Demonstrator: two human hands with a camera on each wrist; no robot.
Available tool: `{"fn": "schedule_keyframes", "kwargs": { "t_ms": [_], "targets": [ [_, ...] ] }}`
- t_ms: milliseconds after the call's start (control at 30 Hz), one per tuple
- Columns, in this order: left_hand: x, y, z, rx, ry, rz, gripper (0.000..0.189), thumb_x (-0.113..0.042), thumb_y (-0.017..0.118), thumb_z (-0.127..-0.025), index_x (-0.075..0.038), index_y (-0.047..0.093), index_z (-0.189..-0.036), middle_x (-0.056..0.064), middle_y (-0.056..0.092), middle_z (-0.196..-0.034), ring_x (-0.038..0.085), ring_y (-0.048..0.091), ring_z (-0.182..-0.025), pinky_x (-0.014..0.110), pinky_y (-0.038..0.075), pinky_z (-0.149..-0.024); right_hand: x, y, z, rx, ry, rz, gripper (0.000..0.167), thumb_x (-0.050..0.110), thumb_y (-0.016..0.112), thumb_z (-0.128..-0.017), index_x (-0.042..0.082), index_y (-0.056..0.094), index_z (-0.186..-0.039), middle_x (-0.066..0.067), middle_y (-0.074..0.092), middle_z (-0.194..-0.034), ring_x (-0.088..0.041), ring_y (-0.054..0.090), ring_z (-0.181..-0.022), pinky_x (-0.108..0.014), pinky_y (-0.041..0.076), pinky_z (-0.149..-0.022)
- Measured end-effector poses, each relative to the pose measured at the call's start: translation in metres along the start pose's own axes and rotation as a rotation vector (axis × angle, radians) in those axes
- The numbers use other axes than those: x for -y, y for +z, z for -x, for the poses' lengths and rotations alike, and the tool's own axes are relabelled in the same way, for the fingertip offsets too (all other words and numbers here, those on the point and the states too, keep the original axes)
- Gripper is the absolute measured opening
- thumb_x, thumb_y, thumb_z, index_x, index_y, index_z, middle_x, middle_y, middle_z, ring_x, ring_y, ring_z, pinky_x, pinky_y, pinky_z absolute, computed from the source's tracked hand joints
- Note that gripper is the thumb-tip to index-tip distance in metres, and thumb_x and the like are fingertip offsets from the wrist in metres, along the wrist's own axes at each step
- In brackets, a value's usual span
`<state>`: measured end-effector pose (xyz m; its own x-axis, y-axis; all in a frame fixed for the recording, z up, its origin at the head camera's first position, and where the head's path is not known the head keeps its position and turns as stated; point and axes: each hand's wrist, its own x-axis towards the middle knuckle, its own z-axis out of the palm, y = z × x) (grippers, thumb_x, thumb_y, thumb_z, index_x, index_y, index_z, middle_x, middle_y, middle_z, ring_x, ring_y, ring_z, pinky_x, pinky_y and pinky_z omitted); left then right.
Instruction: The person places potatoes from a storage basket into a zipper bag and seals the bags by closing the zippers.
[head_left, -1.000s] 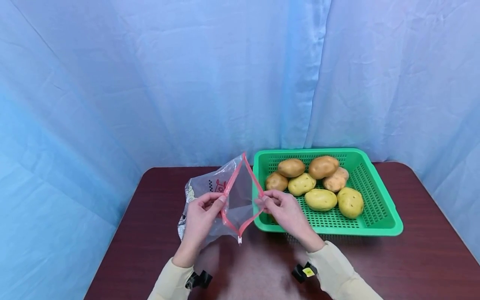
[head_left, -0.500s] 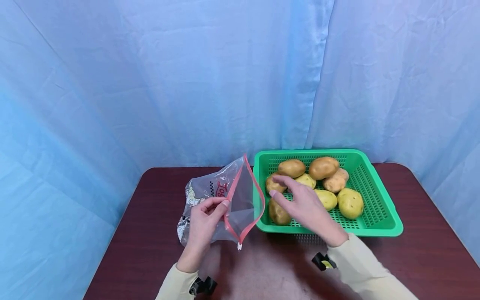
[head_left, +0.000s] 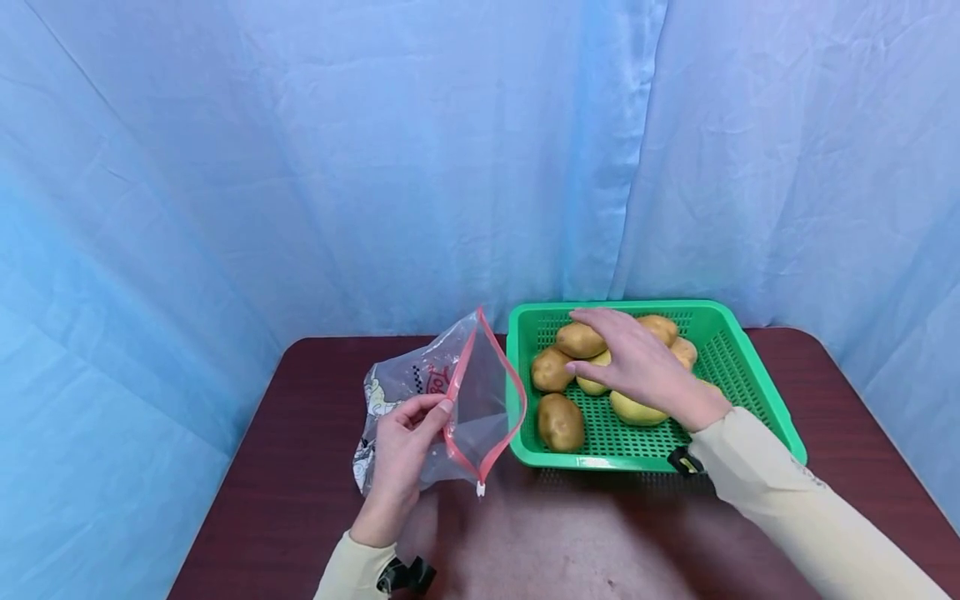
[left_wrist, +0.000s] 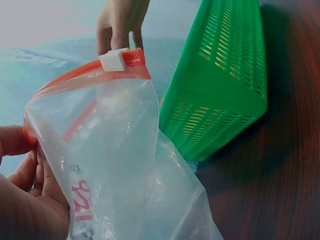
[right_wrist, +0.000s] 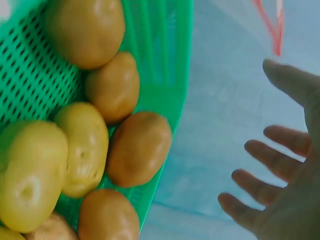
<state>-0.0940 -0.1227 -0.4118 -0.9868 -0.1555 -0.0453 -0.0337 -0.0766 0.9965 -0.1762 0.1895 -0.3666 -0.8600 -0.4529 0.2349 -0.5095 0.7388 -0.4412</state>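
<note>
My left hand point(head_left: 405, 437) pinches the red zip edge of a clear plastic slider bag point(head_left: 480, 400) between thumb and fingers. The bag's mouth gapes toward the basket, and its white slider point(left_wrist: 113, 60) sits at the near corner. Over the green basket point(head_left: 517, 454), my right hand point(head_left: 637, 358) hovers with fingers spread and nothing in its grasp. Beneath and around it lie several brown and yellow potatoes; a brown potato point(head_left: 561, 422) sits at the near left corner, and a yellow potato point(right_wrist: 82, 150) shows in the right wrist view. The hand hides part of the pile.
The dark wood table point(head_left: 525, 542) carries the bag on the left and the basket on the right. Behind it hangs a pale blue curtain point(head_left: 450, 167), which also covers the left and right sides.
My right hand has let go of the bag's right edge and moved right and away over the potatoes, fingers opened. The left hand keeps its pinch, with the bag nearly in place.
</note>
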Motion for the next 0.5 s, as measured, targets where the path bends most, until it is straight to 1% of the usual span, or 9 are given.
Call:
{"fn": "schedule_keyframes", "kwargs": {
  "t_ms": [100, 200, 333, 500],
  "targets": [
    [0.001, 0.0, 0.0, -0.004, -0.005, 0.018, 0.025, -0.011, 0.075, -0.095, 0.009, 0.072, -0.111, 0.001, 0.066, -0.08, 0.01, 0.062, -0.071, 0.026, 0.059, -0.069, -0.009, 0.0, -0.005, 0.034, -0.022, 0.002, 0.073, 0.03, 0.082, -0.091, 0.002, 0.049, -0.15, -0.021, 0.051, -0.15, -0.043, 0.043, -0.14, -0.062, 0.033, -0.114],
    [0.002, -0.001, 0.0, -0.011, -0.008, 0.029, 0.024, -0.01, 0.074, -0.095, 0.008, 0.072, -0.109, 0.002, 0.066, -0.079, 0.01, 0.062, -0.07, 0.026, 0.059, -0.069, -0.017, 0.003, -0.012, 0.074, -0.022, 0.012, 0.077, 0.029, 0.084, -0.089, 0.001, 0.048, -0.151, -0.021, 0.05, -0.152, -0.043, 0.041, -0.142, -0.062, 0.032, -0.115],
    [0.003, -0.004, 0.002, -0.023, -0.005, 0.029, 0.022, -0.011, 0.074, -0.095, 0.007, 0.073, -0.108, 0.002, 0.065, -0.076, 0.011, 0.061, -0.068, 0.027, 0.059, -0.068, -0.028, 0.008, -0.021, 0.13, -0.008, 0.032, 0.079, 0.035, 0.083, -0.09, 0.002, 0.047, -0.152, -0.021, 0.048, -0.154, -0.043, 0.04, -0.143, -0.061, 0.032, -0.115],
    [0.002, -0.006, 0.005, -0.045, -0.017, 0.029, 0.023, -0.011, 0.074, -0.095, 0.008, 0.073, -0.109, 0.003, 0.065, -0.078, 0.011, 0.061, -0.07, 0.026, 0.058, -0.069, -0.04, 0.016, -0.029, 0.184, 0.024, 0.031, 0.081, 0.042, 0.079, -0.092, 0.005, 0.044, -0.155, -0.018, 0.046, -0.156, -0.041, 0.038, -0.145, -0.06, 0.032, -0.116]
  ]
}}
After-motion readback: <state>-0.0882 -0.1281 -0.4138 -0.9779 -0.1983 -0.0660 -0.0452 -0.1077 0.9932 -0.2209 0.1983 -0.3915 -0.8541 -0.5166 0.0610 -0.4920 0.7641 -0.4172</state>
